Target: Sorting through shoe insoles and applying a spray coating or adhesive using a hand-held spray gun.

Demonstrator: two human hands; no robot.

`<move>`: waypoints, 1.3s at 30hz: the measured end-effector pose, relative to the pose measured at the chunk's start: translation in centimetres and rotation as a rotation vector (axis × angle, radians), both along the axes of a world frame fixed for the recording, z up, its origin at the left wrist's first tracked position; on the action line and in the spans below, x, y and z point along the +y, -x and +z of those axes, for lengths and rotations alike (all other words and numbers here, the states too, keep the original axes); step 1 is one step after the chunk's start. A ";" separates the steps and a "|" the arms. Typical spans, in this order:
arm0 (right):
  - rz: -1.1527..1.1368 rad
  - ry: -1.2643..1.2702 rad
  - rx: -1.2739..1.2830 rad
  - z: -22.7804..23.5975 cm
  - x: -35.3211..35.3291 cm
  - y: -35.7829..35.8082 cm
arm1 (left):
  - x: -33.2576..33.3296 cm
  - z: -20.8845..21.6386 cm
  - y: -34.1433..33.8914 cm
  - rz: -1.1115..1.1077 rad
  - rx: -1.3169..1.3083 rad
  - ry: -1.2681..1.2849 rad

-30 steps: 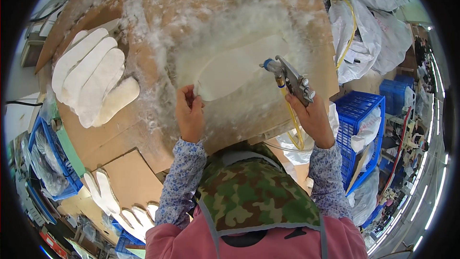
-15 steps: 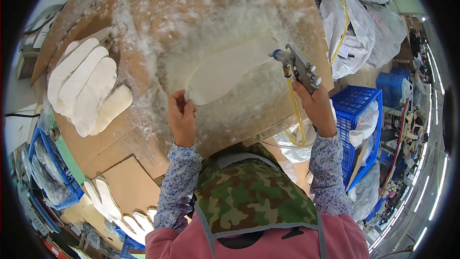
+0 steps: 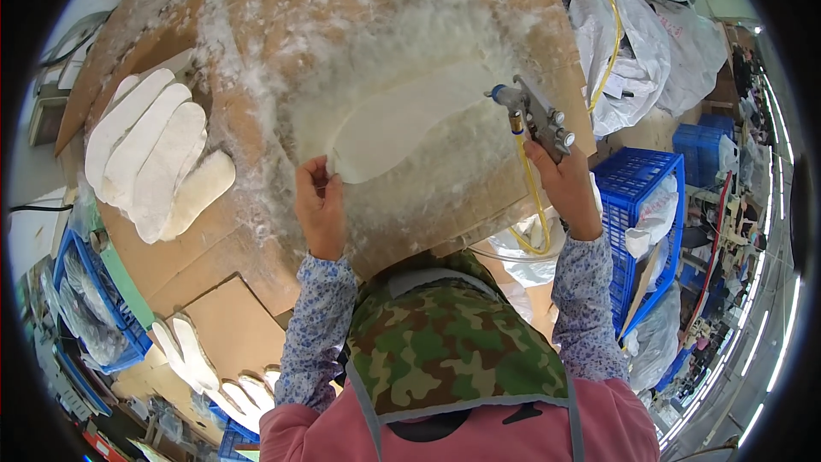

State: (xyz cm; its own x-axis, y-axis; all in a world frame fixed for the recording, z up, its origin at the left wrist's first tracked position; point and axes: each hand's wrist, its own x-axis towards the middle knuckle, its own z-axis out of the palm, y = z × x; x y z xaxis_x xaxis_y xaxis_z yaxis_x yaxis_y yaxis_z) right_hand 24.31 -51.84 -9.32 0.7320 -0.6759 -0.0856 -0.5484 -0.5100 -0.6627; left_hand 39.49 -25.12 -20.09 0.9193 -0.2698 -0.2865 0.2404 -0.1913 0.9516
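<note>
A pale, foot-shaped insole (image 3: 402,124) lies flat on cardboard matted with whitish fibres. My left hand (image 3: 321,210) pinches its near left end between thumb and fingers. At the insole's far right end, my right hand (image 3: 564,184) grips a metal spray gun (image 3: 537,115) with a blue nozzle ring that points left at the insole. A yellow hose (image 3: 532,188) hangs from the gun and curves down past the table's edge. To the left, several white insoles (image 3: 150,150) lie fanned out in a pile.
Cardboard (image 3: 248,248) covers the table. More insoles (image 3: 184,355) lie at the lower left, beside a blue basket (image 3: 103,308) of plastic bags. On the right stands a blue crate (image 3: 633,197), with large white plastic sacks (image 3: 620,60) beyond it.
Both hands stay nearly in place. The spray gun has shifted very slightly right and its hose has swung a little; my left hand keeps its pinch on the insole.
</note>
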 end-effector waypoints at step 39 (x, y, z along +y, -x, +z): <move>0.522 -0.594 0.050 3.4 12.8 -4.2 | 51.1 -4.2 15.3 1.208 -0.108 -0.533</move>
